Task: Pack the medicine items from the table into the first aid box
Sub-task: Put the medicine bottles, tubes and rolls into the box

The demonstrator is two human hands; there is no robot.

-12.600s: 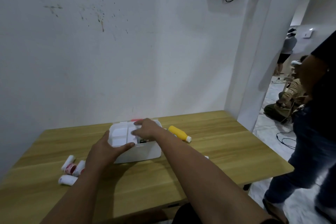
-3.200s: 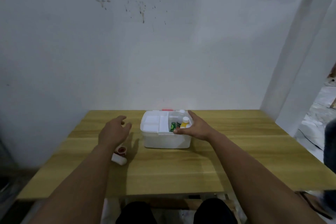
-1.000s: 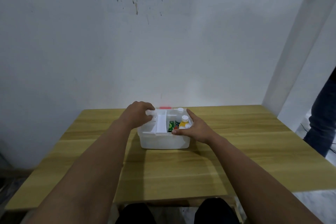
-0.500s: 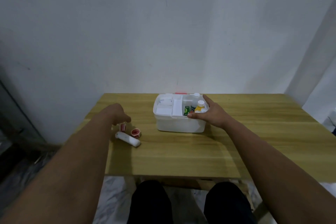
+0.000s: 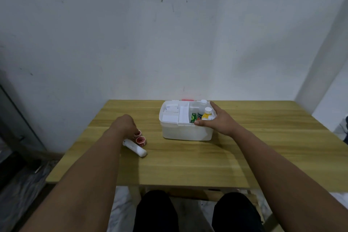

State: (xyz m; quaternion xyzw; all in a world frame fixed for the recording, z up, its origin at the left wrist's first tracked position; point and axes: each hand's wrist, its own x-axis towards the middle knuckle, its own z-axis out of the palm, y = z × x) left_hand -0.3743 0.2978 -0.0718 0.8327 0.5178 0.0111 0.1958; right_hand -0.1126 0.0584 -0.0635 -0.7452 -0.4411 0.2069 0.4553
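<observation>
**Rolls may scatter**

On the tabletop, the first aid box sits at 12 o'clock, right hand gripping its rim. Left hand curls onto red-ended rolls at 10 o'clock; a clumsy pinch could nudge the white tube away.

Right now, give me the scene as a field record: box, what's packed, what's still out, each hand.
box: first aid box, open, on the wooden table
packed: yellow bottle, green packet, white items in left compartment
still out: white roll, two red-ended rolls, left of box
left hand: over the red-ended rolls, grasp unclear
right hand: holding the box's right rim
</observation>
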